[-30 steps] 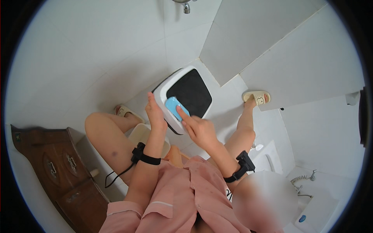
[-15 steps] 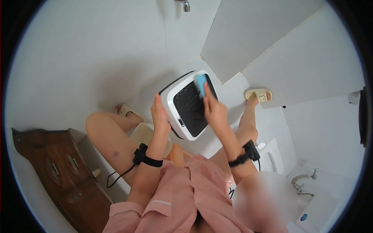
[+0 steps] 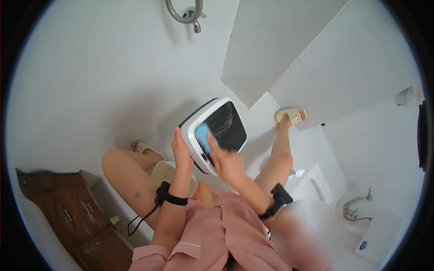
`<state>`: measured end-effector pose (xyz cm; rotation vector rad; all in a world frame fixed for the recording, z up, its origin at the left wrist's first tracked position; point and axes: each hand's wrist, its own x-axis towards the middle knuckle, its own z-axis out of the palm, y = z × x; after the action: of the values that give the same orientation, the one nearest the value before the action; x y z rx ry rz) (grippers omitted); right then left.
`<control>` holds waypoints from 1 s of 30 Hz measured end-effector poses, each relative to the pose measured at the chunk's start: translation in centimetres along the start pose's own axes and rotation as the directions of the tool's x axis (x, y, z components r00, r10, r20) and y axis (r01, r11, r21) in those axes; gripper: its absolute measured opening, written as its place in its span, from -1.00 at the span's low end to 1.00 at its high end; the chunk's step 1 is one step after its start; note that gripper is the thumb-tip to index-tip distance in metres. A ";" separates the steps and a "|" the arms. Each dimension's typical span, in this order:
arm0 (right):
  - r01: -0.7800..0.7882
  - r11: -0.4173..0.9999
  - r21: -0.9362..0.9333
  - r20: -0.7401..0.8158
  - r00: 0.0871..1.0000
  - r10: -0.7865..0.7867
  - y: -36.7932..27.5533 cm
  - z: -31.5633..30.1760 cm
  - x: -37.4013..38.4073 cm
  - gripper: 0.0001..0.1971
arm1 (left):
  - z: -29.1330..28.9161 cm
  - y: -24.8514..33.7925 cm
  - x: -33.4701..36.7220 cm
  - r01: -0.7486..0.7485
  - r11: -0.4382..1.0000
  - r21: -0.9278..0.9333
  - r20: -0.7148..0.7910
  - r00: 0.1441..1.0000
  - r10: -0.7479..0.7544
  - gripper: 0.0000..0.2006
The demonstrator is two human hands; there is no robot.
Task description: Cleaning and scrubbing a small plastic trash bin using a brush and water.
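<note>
Tilted between my knees is a trash can (image 3: 236, 128) with a glossy black lid panel, a white rim and a small dark button or sensor on the near rim. Wet streaks and suds show on the black panel. My right hand (image 3: 229, 166) is closed on a blue scrub brush (image 3: 203, 134), pressed to the left part of the lid; hand and brush are slightly blurred. My left hand (image 3: 182, 152) grips the can's left side, its thumb up along the rim and the other fingers mostly hidden.
A cream bucket (image 3: 165, 174) stands beside my left leg. Left is a brown wooden cabinet (image 3: 68, 212). A tap (image 3: 196, 27) and hose (image 3: 183, 19) are on the far wall. A squat toilet (image 3: 316, 185) lies right, with a coiled hose (image 3: 350, 205) beyond it.
My right hand has swept the brush from the lid's far right part to its near left side. The view has tilted upward, and the hose by the tap has come into it.
</note>
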<state>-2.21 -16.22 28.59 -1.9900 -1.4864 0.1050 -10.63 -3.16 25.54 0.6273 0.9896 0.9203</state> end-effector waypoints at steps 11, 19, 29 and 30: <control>-0.014 0.984 -0.176 -0.030 1.000 0.009 -0.5 0.2 0.2 -0.45 | -0.2 -0.1 0.4 0.001 0.996 -0.084 -0.010 1.000 -0.002 -0.54; -0.202 0.976 -0.077 -0.039 0.979 0.200 3.1 1.3 -3.8 -0.49 | -0.3 0.5 0.6 0.003 0.985 -0.173 -0.025 1.000 -0.008 -0.55; -0.609 0.071 0.790 0.229 0.401 0.887 5.7 0.4 -1.0 -0.48 | -0.3 0.5 0.7 -0.004 0.936 -0.352 0.020 1.000 0.012 -0.50; -0.612 0.072 0.788 0.230 0.401 0.887 5.8 1.2 -2.0 -0.48 | -0.2 0.4 0.6 -0.004 0.935 -0.354 0.017 1.000 0.011 -0.50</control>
<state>1.41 -18.30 23.92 -1.6151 0.1389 0.7423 -10.84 -2.44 25.51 0.3334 0.7783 1.0666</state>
